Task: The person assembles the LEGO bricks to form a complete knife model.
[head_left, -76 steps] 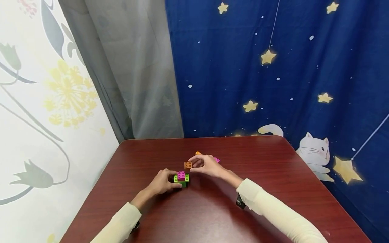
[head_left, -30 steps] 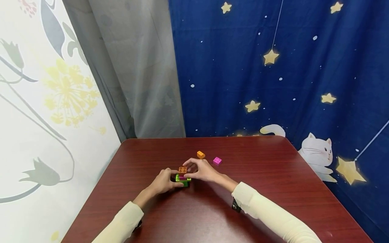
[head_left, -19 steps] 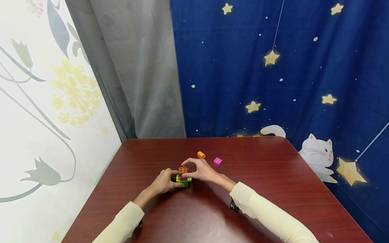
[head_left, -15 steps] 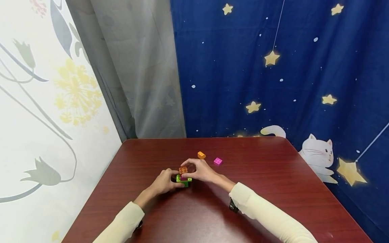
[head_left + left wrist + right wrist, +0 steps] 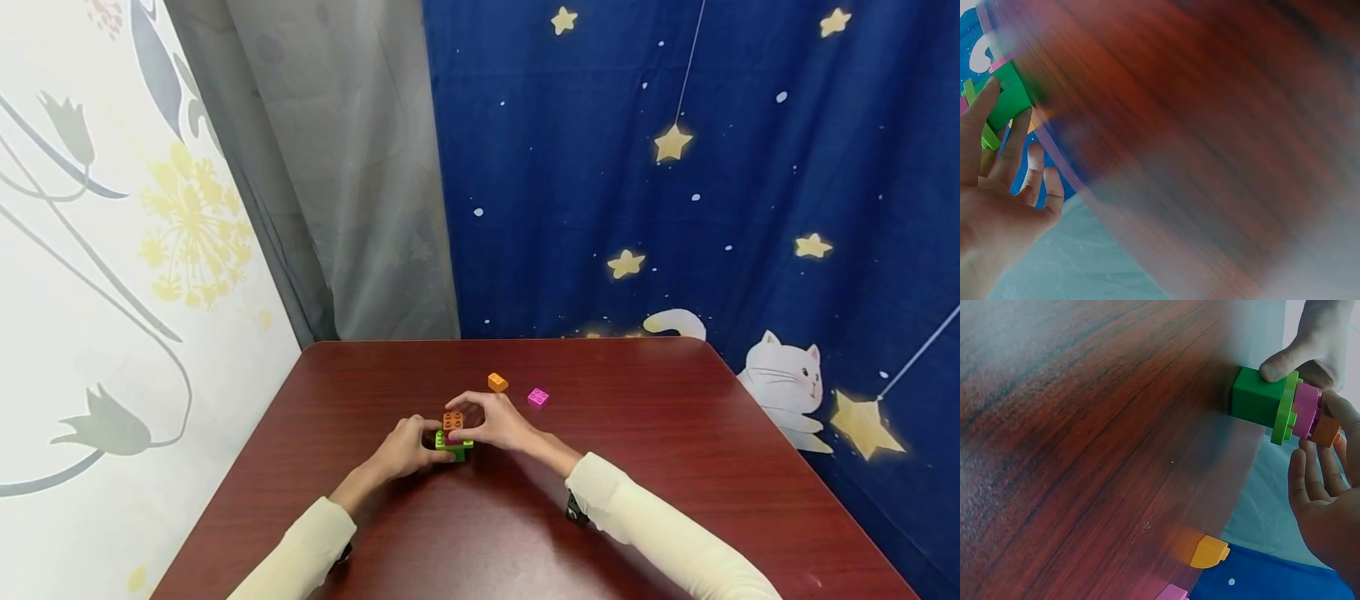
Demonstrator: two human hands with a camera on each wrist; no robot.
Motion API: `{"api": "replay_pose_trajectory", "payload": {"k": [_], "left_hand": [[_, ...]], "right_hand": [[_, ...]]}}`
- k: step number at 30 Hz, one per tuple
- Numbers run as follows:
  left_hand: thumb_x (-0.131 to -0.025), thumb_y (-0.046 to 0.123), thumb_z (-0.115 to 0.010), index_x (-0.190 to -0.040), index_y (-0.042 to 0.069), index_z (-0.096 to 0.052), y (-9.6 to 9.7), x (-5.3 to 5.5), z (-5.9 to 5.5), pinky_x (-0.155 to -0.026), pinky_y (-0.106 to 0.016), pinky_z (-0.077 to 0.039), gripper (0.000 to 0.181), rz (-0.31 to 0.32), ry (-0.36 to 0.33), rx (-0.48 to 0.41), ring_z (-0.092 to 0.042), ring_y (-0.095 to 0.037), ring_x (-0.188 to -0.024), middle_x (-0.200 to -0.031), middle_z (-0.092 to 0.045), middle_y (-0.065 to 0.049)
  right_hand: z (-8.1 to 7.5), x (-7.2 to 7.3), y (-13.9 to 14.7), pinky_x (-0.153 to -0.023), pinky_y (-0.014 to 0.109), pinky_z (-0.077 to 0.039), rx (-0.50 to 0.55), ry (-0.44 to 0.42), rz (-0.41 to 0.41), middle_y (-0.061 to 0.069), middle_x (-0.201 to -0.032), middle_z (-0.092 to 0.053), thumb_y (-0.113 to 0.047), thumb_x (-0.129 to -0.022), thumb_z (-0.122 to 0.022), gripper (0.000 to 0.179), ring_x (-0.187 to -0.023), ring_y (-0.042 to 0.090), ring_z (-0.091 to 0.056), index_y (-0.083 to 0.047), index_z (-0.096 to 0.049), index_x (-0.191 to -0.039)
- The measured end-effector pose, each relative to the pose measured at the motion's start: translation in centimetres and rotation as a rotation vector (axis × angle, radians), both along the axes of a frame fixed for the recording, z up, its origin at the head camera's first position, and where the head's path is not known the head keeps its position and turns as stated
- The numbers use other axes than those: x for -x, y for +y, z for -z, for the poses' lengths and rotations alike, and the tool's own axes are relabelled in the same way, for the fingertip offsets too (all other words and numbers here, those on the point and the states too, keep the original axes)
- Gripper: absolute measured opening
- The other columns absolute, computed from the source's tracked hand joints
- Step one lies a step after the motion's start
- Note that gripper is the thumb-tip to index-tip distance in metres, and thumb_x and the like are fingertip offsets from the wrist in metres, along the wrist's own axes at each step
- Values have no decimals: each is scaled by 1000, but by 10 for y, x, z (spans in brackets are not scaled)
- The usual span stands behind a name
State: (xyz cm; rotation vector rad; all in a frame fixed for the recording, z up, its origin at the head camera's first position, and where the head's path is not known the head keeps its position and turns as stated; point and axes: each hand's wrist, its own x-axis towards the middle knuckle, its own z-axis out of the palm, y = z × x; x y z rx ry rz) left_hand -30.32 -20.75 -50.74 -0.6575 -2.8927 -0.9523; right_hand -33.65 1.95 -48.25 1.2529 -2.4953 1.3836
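Observation:
A small stack of toy building bricks stands on the table. Its base is a green block (image 5: 1257, 397), topped by a lime plate (image 5: 1286, 414) and a pink brick (image 5: 1305, 411). My left hand (image 5: 401, 450) grips the green base from the left, thumb on the near side. Between thumb and fingers, my right hand (image 5: 497, 422) pinches a dark orange brick (image 5: 453, 420) at the top of the pink one. In the right wrist view some pink studs show at the joint between those two. The left wrist view shows the green base between thumb and fingers.
Behind the right hand lie a loose light orange brick (image 5: 497, 382) with a sloped side and a loose pink brick (image 5: 537, 397). The red-brown table (image 5: 600, 517) ends at a back edge before grey and blue star-print curtains (image 5: 570, 183).
My right hand has brought the dark orange brick from behind the stack onto its top, uncovering the two loose bricks. Lately it barely moves. The left hand keeps its grip on the base.

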Motion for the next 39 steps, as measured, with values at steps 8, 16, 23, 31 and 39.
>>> {"api": "replay_pose_trajectory", "payload": {"k": [8, 16, 23, 31, 39], "left_hand": [[-82, 36, -90, -108, 20, -77, 1, 1, 0, -75, -33, -50, 34, 7, -15, 3, -56, -13, -87, -88, -67, 10], [-80, 37, -91, -109, 19, -78, 0, 4, -2, -75, -33, -50, 36, -2, 7, 4, -56, -14, -86, -88, -67, 11], [-83, 35, -90, -106, 18, -78, 0, 4, -1, -67, -28, -50, 32, 45, -8, -11, -59, -13, -79, -85, -69, 10], [-81, 37, -90, -109, 17, -78, -1, 4, 1, -73, -31, -50, 36, 31, -7, -2, -56, -12, -84, -89, -68, 10], [-82, 36, -90, -101, 23, -77, -1, 5, 2, -75, -30, -48, 27, 52, 0, -17, -55, -11, -85, -85, -68, 14]], "right_hand": [[1, 0, 1, -78, 39, -61, 20, -44, 16, 4, -107, -77, -18, -82, -91, 47, -88, 25, -75, -10, -72, -124], [-3, 2, 0, -76, 36, -61, 5, -4, 42, 3, -104, -78, -24, -80, -92, 48, -90, 22, -75, -12, -72, -123], [-8, 3, 2, -74, 26, -51, -106, 74, 63, -4, -100, -79, -30, -79, -93, 56, -90, 6, -71, -17, -69, -128], [-19, 0, -2, -81, 22, -54, -190, 87, 46, 2, -103, -79, -25, -78, -94, 53, -93, 7, -72, -13, -68, -123], [-24, 2, -7, -78, 17, -51, -289, 123, 42, -7, -97, -78, -27, -80, -93, 35, -88, 9, -70, -16, -76, -108]]}}
